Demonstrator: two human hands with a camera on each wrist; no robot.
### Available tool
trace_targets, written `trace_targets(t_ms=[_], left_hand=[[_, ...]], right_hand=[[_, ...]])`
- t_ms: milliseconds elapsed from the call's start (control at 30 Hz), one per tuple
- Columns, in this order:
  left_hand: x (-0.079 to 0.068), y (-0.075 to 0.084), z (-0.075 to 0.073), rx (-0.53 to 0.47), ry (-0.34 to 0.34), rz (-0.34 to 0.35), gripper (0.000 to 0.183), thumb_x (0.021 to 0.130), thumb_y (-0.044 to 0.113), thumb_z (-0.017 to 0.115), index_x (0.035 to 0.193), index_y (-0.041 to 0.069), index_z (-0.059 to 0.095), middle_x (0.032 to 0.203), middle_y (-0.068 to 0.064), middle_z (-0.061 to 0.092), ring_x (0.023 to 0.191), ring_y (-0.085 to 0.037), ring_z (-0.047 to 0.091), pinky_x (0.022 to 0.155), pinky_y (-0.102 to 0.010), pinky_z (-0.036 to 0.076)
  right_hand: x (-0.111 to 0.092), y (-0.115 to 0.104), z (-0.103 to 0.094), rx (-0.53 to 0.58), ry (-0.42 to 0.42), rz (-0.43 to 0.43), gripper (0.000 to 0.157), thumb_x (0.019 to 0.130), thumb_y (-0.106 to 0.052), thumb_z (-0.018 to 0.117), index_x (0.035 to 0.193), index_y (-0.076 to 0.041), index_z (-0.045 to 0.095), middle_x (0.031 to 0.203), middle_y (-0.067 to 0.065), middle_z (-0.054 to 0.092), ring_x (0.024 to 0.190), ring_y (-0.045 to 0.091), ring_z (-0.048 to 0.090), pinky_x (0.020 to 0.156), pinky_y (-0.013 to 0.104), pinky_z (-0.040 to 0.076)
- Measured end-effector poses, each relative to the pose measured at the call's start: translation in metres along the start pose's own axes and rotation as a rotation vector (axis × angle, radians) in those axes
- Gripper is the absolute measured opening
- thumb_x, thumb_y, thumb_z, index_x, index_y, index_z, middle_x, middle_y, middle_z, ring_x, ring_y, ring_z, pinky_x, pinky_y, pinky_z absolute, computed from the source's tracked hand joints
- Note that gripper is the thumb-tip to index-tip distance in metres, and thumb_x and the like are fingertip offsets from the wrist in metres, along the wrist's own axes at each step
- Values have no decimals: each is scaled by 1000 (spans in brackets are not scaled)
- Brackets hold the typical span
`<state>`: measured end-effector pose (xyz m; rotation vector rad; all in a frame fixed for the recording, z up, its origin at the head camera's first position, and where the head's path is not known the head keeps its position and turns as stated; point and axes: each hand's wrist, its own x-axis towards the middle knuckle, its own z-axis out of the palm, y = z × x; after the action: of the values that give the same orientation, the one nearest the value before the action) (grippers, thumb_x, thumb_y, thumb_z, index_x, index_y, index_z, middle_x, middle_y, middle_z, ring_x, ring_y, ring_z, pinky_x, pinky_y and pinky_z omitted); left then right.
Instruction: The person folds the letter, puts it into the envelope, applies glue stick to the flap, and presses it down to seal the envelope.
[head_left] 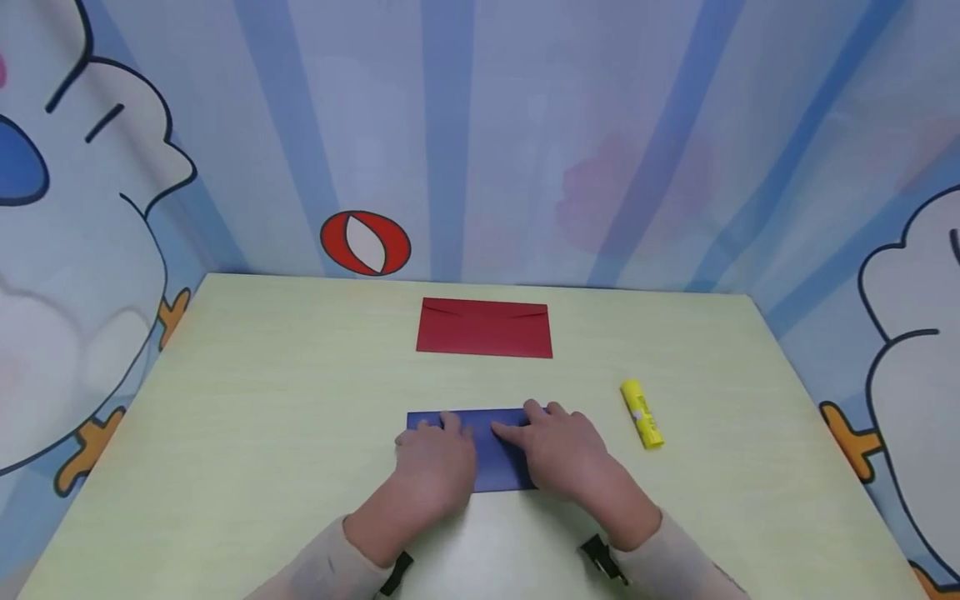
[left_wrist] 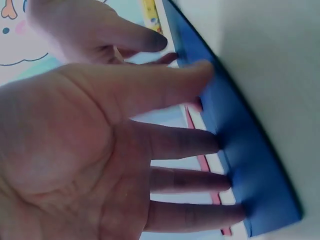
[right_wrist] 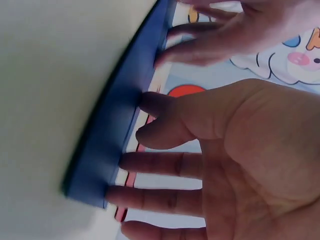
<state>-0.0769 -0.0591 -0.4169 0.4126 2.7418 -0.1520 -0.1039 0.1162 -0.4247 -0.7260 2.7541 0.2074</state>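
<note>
A flat blue envelope (head_left: 498,454) lies on the table in front of me, its long sides running left to right. My left hand (head_left: 437,462) rests on its left half, fingers extended toward the far edge. On the right half lies my right hand (head_left: 564,450), its index finger (head_left: 507,432) pointing inward. In the left wrist view, straight fingertips of the left hand (left_wrist: 100,150) touch the blue envelope (left_wrist: 250,150). The right wrist view has the right hand's (right_wrist: 240,160) fingers reaching the envelope's (right_wrist: 107,145) far edge. Both palms stand raised above the surface.
Beyond the blue envelope, a red envelope (head_left: 484,328) lies flat with its flap line toward the back. A yellow glue stick (head_left: 642,414) lies to the right of my right hand. Behind the pale table (head_left: 300,350) hangs a striped blue cartoon backdrop (head_left: 510,150).
</note>
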Motion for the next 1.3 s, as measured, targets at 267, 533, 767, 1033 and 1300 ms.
trace_targets(t_ms=[267,533,767,1033,1300], left_hand=[[-2,-7,-5,-42,-21,-32,28,102,20,64,124,13,79,156,-10,52,126,-35,63,94,-62,56],[4,-23,-3,-65,37,39,57,89,41,83,126,-1,72,139,-16,56,117,-29,61,84,-47,60],[29,-44,3,-82,131,60,80,90,42,84,150,-1,55,144,-15,56,134,-35,52,102,-54,49],[52,-61,-2,-115,158,67,75,96,42,78,153,1,53,154,-14,52,141,-37,48,105,-57,49],[68,-69,-4,-158,146,52,80,95,42,78,158,3,48,161,-15,44,148,-40,40,110,-60,46]], right_hand=[[-5,11,-8,130,-38,32,46,103,-7,62,144,-26,68,128,5,63,108,22,64,74,37,57],[-2,15,-6,154,-54,19,51,99,-13,70,149,-15,63,147,7,59,135,28,57,103,49,54],[11,32,-2,133,-8,2,67,96,-22,78,157,-11,53,161,10,48,146,38,46,111,59,45],[32,49,-3,157,23,-8,70,97,-26,76,159,-10,50,163,13,45,149,41,40,115,63,39],[48,58,-5,163,47,-13,68,99,-25,72,160,-9,48,166,14,42,151,39,40,115,62,40]])
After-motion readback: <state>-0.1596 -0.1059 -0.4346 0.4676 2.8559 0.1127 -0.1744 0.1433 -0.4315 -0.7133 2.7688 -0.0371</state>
